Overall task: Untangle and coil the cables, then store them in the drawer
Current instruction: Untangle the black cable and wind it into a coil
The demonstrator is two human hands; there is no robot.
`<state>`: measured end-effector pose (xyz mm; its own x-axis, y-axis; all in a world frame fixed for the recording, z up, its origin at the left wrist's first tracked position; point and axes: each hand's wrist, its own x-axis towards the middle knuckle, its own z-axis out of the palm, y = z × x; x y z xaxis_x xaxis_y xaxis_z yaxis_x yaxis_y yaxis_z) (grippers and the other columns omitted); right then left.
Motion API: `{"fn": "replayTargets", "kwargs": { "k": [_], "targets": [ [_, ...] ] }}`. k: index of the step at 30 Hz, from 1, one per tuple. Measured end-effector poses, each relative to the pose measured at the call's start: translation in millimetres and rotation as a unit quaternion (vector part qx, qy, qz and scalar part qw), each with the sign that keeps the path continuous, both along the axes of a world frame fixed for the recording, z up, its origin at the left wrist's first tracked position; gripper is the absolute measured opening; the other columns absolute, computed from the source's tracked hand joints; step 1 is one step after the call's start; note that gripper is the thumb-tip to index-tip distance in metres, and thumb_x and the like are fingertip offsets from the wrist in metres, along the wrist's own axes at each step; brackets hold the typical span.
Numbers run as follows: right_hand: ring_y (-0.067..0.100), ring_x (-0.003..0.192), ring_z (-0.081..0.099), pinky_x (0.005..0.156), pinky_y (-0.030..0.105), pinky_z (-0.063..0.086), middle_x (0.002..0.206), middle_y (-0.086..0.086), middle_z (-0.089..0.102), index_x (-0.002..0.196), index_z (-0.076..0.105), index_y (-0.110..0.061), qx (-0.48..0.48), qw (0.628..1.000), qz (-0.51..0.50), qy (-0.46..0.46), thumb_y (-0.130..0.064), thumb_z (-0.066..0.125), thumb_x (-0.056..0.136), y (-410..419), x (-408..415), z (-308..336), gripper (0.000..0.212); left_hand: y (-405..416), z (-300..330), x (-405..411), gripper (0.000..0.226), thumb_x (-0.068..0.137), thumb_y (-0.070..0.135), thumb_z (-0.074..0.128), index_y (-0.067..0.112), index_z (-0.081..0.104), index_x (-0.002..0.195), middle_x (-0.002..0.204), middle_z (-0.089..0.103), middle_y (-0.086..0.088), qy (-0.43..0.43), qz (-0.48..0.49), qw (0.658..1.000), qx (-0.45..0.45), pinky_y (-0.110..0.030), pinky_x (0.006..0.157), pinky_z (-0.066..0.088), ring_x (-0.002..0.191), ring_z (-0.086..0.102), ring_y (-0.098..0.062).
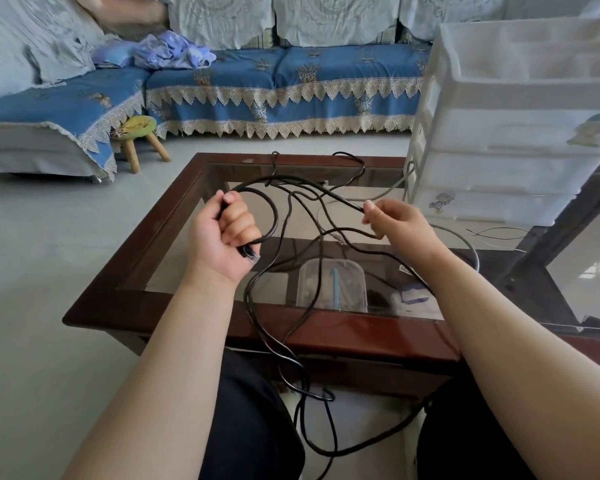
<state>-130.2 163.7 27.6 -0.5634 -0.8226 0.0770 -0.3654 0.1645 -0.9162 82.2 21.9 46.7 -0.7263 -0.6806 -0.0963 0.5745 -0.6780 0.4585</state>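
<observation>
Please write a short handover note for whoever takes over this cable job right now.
Left hand grips a first loop of the black cable, plug end below the fist. Right hand pinches the same cable further along. The rest is a tangle across the glass table, trailing down to the floor by the knees. A grey cable lies by the white drawer unit, drawers closed. Done: one loop. Left: untangle, coil both, store.
</observation>
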Motion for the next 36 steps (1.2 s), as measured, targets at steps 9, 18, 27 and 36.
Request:
{"fn": "replayTargets", "kwargs": {
  "k": [9,18,27,36],
  "targets": [
    [0.028,0.059,0.054,0.048,0.028,0.036,0.06,-0.002,0.046,0.085,0.038,-0.019,0.144,0.871,0.013,0.47,-0.04,0.042,0.098,-5.0,52.7,3.2,0.026,1.8,2.3,-7.6,0.045,0.105,0.038,0.027,0.02,0.04,0.066,0.052,0.042,0.008,-0.104,0.08,0.989,-0.065,-0.017,0.036,0.018,0.034,0.022,-0.005],
    [0.027,0.055,0.059,0.046,0.026,0.026,0.06,0.0,0.057,0.073,0.054,-0.014,0.016,0.803,0.142,0.579,-0.037,0.067,0.084,-9.4,88.3,-8.8,0.029,16.1,0.0,-21.8,0.05,0.107,0.035,0.024,0.014,0.045,0.067,0.062,0.066,-0.005,-0.218,0.045,0.946,-0.237,-0.034,0.063,0.059,0.063,0.069,-0.021],
    [0.022,0.072,0.055,0.062,0.031,0.041,0.077,-0.003,0.062,0.08,0.066,-0.014,-0.129,0.875,0.162,0.437,-0.045,0.044,0.088,-12.3,82.2,4.0,0.038,19.7,-6.2,-21.6,0.042,0.105,0.039,0.03,0.015,0.042,0.074,0.065,0.053,0.0,-0.309,-0.062,0.899,-0.304,-0.02,0.051,0.043,0.057,0.05,-0.011],
    [0.022,0.064,0.057,0.057,0.034,0.044,0.074,-0.003,0.063,0.099,0.05,-0.015,-0.063,0.946,0.038,0.316,-0.05,0.063,0.083,-8.2,65.8,19.6,0.04,46.6,-4.3,-38.7,0.057,0.102,0.024,0.032,0.02,0.056,0.052,0.046,0.039,0.0,-0.282,-0.228,0.895,-0.258,-0.017,0.035,0.027,0.03,0.029,-0.006]
  ]
}}
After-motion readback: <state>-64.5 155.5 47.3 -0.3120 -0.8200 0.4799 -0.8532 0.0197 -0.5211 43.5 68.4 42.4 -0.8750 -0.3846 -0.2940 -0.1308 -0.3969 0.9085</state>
